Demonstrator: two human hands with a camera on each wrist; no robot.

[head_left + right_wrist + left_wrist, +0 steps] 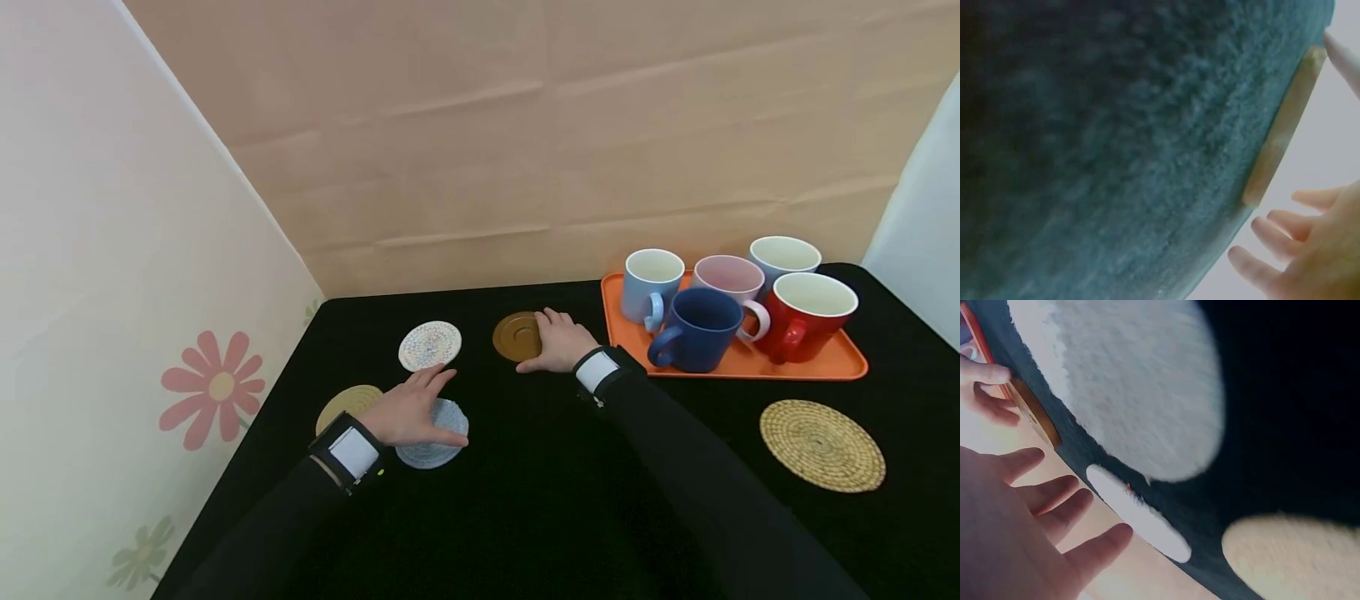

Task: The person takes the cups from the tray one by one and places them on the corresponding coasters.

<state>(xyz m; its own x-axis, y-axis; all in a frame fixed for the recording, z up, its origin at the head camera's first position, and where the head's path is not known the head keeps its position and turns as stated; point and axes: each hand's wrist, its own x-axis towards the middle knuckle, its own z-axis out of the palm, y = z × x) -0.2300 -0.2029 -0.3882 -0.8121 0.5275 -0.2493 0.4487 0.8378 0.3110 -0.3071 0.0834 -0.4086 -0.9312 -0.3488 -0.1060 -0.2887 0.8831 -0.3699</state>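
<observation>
My left hand (pixel 412 412) reaches over a round light-blue coaster (pixel 451 412), fingers spread and nothing in its grasp. Part of that coaster is hidden under the hand; in the left wrist view the coaster (pixel 1141 394) looms large and pale. My right hand (pixel 558 343) is at the right edge of a brown round coaster (pixel 512 337), thumb and fingers apart. In the right wrist view the thumb tip comes right at one end of the brown coaster (pixel 1282 134), while the other fingers are spread. Beyond the left hand lies a white speckled coaster (pixel 430 345).
A tan coaster (pixel 345 406) lies partly behind the left hand. An orange tray (pixel 750 367) at back right bears several mugs, a navy mug (pixel 701 333) and a red mug (pixel 810 321) in front. A woven straw mat (pixel 822 446) lies nearer on the black tabletop (pixel 517 517).
</observation>
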